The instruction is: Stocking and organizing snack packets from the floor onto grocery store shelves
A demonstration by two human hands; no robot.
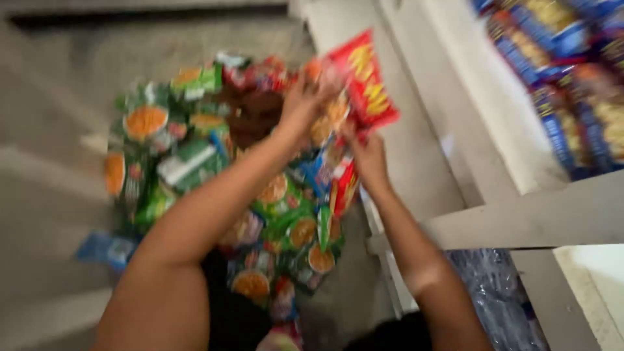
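The picture is blurred by motion. A heap of snack packets (195, 162), mostly green with orange circles, lies on the floor below me. My left hand (304, 97) reaches over the heap and touches the top of a red packet with yellow print (364, 81). My right hand (367, 156) grips the same red packet from below, next to the white shelf unit. Both arms stretch forward from the bottom of the view.
A white shelf unit (494, 214) stands at the right; its upper shelf holds rows of blue packets (572, 78). Clear plastic wrapping (494, 292) lies under the lower shelf. A blue packet (107, 247) lies at the heap's left edge on the grey floor.
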